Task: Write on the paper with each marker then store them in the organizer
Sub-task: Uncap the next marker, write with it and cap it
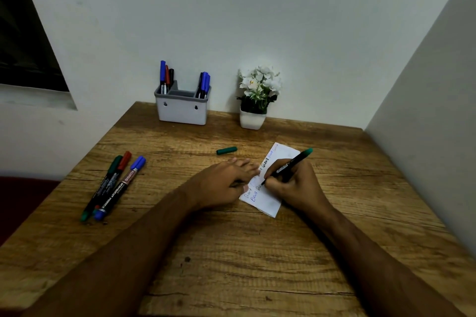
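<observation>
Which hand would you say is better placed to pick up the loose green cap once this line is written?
Probably the left hand: it lies flat on the paper, holding nothing, close to the green cap. The right hand grips the uncapped green marker.

The left hand lies over the paper's left edge, so the words under its fingers are hidden. The right hand covers the middle of the sheet; the lines beside the pen tip are cut short by the knuckles. The writing beyond the fingers, at the sheet's far end, is too small to read. In the organizer, far beyond the fingers, the markers' lower halves are hidden by its wall. Left of the fingers, the print on the three markers is blurred. Both forearms run off the lower edge.
</observation>
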`<state>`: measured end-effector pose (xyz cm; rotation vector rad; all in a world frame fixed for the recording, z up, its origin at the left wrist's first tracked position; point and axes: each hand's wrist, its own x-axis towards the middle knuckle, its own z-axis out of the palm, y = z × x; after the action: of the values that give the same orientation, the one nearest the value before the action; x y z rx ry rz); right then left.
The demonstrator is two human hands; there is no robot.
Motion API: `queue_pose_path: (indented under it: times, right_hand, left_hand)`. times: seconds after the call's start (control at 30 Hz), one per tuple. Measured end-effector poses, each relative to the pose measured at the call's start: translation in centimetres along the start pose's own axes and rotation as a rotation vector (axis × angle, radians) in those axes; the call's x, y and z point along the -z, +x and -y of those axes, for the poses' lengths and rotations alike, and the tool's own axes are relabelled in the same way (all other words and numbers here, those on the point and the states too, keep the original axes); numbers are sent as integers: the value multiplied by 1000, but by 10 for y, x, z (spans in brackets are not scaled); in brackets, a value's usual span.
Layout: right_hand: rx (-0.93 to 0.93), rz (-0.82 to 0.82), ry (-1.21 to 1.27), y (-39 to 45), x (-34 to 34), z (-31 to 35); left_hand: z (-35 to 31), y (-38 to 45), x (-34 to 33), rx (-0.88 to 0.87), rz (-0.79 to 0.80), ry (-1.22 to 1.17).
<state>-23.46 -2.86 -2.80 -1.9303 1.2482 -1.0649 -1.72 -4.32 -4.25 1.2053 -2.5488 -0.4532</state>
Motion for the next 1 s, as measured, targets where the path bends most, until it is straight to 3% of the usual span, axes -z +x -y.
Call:
queue_pose_path:
  times: [0.83,1.0]
  right_hand:
    - [-18,-49,-11,-1,-1,7]
    - [-73,-135,85,2,3,6]
  left_hand:
    - [-1,-1,1,-1,-3,4]
    - [-3,0,2,22,-25,-22]
